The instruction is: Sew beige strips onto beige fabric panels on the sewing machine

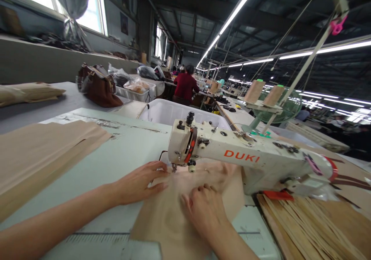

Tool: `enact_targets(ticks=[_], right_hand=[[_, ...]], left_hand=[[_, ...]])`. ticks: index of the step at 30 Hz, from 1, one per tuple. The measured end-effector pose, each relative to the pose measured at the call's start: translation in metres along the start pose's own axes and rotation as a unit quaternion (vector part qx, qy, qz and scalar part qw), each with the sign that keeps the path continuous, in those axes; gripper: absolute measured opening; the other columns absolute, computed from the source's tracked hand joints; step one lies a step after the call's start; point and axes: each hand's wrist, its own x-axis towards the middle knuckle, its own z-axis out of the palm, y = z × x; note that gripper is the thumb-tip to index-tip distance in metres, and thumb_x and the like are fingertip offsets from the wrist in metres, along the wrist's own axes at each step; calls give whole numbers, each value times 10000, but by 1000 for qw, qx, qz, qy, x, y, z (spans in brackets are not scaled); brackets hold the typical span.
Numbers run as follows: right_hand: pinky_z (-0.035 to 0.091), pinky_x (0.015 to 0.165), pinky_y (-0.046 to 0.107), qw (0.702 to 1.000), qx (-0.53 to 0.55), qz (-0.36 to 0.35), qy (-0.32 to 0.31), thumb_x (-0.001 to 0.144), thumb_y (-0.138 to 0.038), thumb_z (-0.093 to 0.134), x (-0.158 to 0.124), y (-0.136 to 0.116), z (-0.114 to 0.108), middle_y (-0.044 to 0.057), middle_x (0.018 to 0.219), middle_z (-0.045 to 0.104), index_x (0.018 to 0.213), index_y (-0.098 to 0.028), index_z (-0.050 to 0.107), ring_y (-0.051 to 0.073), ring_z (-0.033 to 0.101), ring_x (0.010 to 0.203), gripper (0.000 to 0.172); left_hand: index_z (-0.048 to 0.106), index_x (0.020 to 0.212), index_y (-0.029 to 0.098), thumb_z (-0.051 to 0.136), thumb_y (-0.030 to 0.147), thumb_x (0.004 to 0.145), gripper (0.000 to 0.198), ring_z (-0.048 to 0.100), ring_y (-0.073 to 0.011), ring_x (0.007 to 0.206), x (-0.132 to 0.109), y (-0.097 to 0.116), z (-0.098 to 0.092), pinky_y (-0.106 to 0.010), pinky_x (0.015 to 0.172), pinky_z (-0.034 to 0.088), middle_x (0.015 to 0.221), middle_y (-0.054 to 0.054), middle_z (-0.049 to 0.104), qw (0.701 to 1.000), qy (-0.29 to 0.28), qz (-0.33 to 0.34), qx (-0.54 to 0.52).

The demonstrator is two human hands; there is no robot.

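A beige fabric piece [171, 217] lies on the bed of a white sewing machine [214, 144] marked DUKI, and part of it passes beneath the needle area [174, 168]. My left hand [142, 182] rests at the fabric's left edge, close to the presser foot, fingers stretched out and apart. On top of the same fabric, right of centre, is my right hand [204, 209]. Its fingers are curled in and pressed together on the cloth, with the fingertips partly hidden. The fabric looks slightly blurred and rippled between the hands.
Stacked beige fabric [43, 148] covers the table's left side. Behind stand a brown handbag [98, 86] and a white bin [162, 109]. Strips of tan material [315, 229] lie at right. Thread cones [255, 91] stand behind the machine. A person in red [187, 85] sits farther back.
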Motion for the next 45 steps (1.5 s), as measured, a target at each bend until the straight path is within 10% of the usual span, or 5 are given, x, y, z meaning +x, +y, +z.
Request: enact_targets(ticks=[8,45], right_hand=[[337,1171,526,984,148,-101,-10,1019,-234,427,17,1,15,82,1458,524,1430,-197,493,251,482,1345,417],[264,1199,582,982,162,-92,-39,1033,-253,375,27,7,38,99,1382,591,1493,-209,440,259,484,1360,467]], left_hand=[[522,1411,218,653,423,884,581,467,-298,1361,1,-1,15,-459,1162,345,1443,-105,539,999,-25,23,11],[436,1462,229,651,436,901,636,496,-272,1342,1,-11,21,-427,1163,320,1460,-83,539,998,10,44,51]])
